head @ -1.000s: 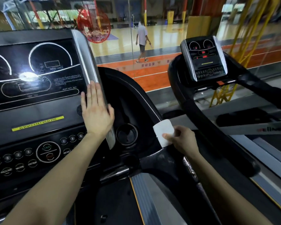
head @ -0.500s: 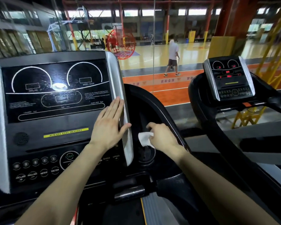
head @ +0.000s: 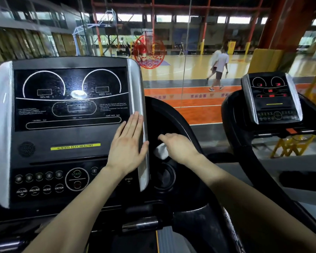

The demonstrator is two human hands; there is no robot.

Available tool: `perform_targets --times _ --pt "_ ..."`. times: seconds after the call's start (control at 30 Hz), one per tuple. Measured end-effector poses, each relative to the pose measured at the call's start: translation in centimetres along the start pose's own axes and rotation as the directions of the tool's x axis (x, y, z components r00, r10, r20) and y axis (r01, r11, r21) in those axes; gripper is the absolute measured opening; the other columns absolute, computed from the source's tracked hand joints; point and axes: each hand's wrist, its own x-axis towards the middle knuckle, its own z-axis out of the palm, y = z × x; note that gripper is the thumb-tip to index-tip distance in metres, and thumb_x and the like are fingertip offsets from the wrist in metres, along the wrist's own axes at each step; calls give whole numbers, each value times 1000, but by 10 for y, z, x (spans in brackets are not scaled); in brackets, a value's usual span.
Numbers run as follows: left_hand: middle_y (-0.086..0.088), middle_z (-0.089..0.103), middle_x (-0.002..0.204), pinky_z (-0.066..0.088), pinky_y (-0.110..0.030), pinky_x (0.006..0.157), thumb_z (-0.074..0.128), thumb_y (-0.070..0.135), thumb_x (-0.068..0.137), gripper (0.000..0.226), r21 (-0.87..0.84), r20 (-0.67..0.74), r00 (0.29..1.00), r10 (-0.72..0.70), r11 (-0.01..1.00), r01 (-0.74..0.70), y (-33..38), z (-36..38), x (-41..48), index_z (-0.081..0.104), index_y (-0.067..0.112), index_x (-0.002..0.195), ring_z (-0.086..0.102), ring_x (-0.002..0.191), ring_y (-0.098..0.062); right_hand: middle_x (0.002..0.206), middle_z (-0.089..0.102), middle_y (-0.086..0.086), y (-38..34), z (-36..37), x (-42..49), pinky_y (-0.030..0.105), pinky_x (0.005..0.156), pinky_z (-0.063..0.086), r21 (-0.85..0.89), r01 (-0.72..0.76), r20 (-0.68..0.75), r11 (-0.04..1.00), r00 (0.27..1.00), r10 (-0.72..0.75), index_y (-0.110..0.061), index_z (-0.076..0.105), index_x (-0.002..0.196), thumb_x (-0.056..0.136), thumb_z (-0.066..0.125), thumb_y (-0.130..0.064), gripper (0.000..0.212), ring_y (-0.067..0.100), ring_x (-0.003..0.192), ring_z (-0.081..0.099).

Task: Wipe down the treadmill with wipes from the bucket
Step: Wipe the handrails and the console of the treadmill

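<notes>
One wipe (head: pixel 161 151): small, white and bunched under the right hand, just right of the console (head: pixel 71 136) and just above the cup holder (head: pixel 164 177).
Right hand (head: pixel 179 147): fingers curled over the wipe, pressing it onto the black surround (head: pixel 171 115) right of the console.
Left hand (head: pixel 126 143): flat, fingers straight and together, resting on the console's right edge, partly over its silver trim (head: pixel 136 84); it holds nothing.
Handling: likely light, limp and damp (it crumples rather than lying flat), so it should slide easily but may bunch or slip from a loose hold.
Where to hold: best kept wadded beneath the fingertips, thumb pinning one edge.
Bucket: not in view.
</notes>
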Motion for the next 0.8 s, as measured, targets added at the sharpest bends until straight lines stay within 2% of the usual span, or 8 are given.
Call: perform_targets --times 0.07,0.17,0.37,0.47,0.57,0.63,0.73,0.8 --pt "-6 -5 180 15 -44 134 43 50 109 85 14 9 1000 15 1000 -15 -1 -1 0 -2 12 171 -3 166 -14 88 65 8 5 1 13 45 77 53 -225 179 -53 958 979 -195 -12 67 106 77 72 -3 31 35 88 64" --pt "-6 -5 180 17 -44 133 43 50 110 84 22 3 1000 13 1000 -13 -2 -2 0 1 12 171 -3 166 -13 92 60 9 13 0 36 43 80 47 -448 313 -83 837 918 -388 -15 70 89 83 70 -10 7 33 93 58" --pt "-6 -5 180 17 -44 133 39 52 110 82 89 3 1000 4 996 -4 -1 1 0 2 10 171 -4 166 -13 83 63 4 29 8 63 40 64 53 -543 383 95 747 912 -399 -15 70 89 79 77 -6 16 27 73 60" --pt "-7 -5 180 17 -44 133 37 52 111 82 110 -3 1000 -11 994 11 2 3 0 1 10 171 -4 166 -14 88 66 8 30 15 60 43 66 55 -529 422 178 736 903 -390 -10 66 110 88 68 -6 22 30 75 63" --pt "-6 -4 180 15 -45 133 31 53 112 79 125 -2 999 -34 992 34 5 3 -3 -1 11 171 -4 166 -15 101 70 11 29 24 46 43 78 55 -569 504 276 649 861 -427 -14 68 119 99 56 -17 23 32 90 66" --pt "-6 -3 180 14 -45 134 25 55 114 77 142 5 998 -55 988 54 8 4 -8 -2 12 171 -4 166 -16 124 69 19 30 33 33 46 94 51 -622 551 375 557 834 -406 -19 70 123 105 46 -25 30 37 110 64" --pt "-7 0 180 15 -47 133 20 56 115 75 157 11 996 -90 984 88 14 9 -17 -2 11 171 -2 166 -19 161 35 37 30 40 12 61 124 25 -688 567 498 452 823 -273 -28 48 155 112 28 -35 48 48 145 42" --pt "-8 -2 180 15 -48 133 20 57 114 77 159 24 995 -96 983 91 16 8 -21 -4 11 171 -3 166 -20 172 8 32 30 41 6 65 128 1 -735 556 527 388 828 -190 -31 23 168 113 20 -45 56 48 160 15"
